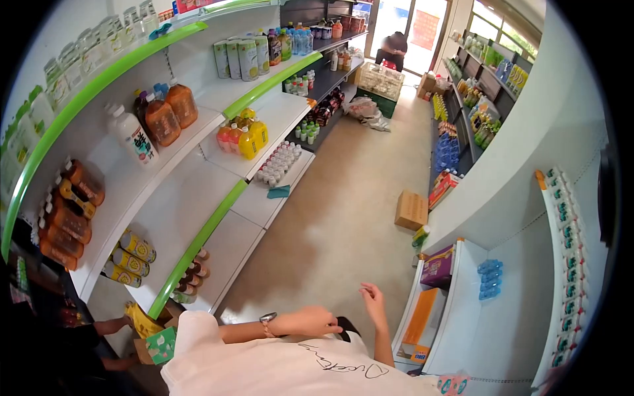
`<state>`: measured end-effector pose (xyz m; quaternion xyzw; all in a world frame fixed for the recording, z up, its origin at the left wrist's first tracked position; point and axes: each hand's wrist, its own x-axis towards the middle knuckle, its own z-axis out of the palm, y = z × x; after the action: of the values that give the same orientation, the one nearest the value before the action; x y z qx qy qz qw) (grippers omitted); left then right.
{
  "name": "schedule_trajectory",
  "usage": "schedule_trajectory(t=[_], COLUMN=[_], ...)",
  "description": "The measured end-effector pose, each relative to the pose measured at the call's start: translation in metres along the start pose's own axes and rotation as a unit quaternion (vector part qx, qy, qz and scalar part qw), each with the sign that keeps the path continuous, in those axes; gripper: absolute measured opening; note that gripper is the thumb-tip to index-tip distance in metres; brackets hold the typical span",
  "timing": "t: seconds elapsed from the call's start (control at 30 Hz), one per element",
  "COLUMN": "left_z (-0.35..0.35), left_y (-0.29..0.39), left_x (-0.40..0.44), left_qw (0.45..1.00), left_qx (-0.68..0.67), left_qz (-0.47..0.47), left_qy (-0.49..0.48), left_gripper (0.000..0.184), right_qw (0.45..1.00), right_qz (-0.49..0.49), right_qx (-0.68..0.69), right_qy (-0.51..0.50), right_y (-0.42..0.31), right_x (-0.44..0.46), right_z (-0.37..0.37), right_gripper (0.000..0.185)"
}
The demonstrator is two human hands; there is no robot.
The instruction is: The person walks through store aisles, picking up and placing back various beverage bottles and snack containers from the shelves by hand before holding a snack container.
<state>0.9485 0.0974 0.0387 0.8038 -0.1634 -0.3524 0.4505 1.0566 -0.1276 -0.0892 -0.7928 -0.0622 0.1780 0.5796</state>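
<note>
My left hand (307,321), with a watch (267,317) on the wrist, is in front of my white shirt (284,363). Its fingers bend loosely, and nothing shows in them. My right hand (374,302) is raised a little further right, fingers stretched and apart, with nothing in it. Both hands are off the shelves. Nearest my right hand is the low white shelf (456,277), bearing a purple box (438,266) and an orange-and-white carton (422,320).
Stocked white shelves with green edging (238,191) line the left. A cardboard box (411,209) sits on the aisle floor (317,218). At lower left, another person's hand (113,325) is by a yellow bag (142,321). A further person (393,47) is near the door.
</note>
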Motion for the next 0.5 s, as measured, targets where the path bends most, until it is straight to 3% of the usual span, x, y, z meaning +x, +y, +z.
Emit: schedule_trajectory(t=[0.07,0.23,0.27,0.33,0.37,0.43,0.5], left_z=[0.002,-0.065,-0.076,-0.085,-0.102,-0.174,-0.230], left_y=[-0.032,-0.029,-0.049,-0.073,-0.079,-0.062,-0.066], left_x=[0.018,0.076,0.095,0.129,0.146,0.170,0.199], left_qw=[0.978,0.986,0.985,0.989,0.989,0.983,0.984], left_qx=[0.177,0.159,0.166,0.112,0.111,0.181,0.172], left_qz=[0.089,-0.034,-0.034,0.087,0.088,-0.024,-0.032], left_qy=[0.067,-0.040,-0.042,0.045,0.042,-0.006,0.019], left_gripper=[0.040,0.029,0.029,0.028,0.028,0.028,0.028], right_qw=[1.000,0.996,0.995,0.996,0.997,0.998,0.998], right_qz=[0.011,0.073,0.080,0.068,0.052,0.044,0.032], right_qx=[-0.003,-0.013,0.002,0.002,0.001,0.004,0.012], right_qy=[0.000,-0.047,-0.054,-0.053,-0.054,-0.048,-0.047], right_y=[-0.003,0.007,-0.001,0.003,0.008,0.004,-0.016], right_x=[0.023,0.089,0.113,0.158,0.184,0.252,0.317], right_z=[0.009,0.015,0.017,0.012,0.009,0.002,-0.006], right_gripper=[0.027,0.025,0.025,0.024,0.024,0.023,0.023])
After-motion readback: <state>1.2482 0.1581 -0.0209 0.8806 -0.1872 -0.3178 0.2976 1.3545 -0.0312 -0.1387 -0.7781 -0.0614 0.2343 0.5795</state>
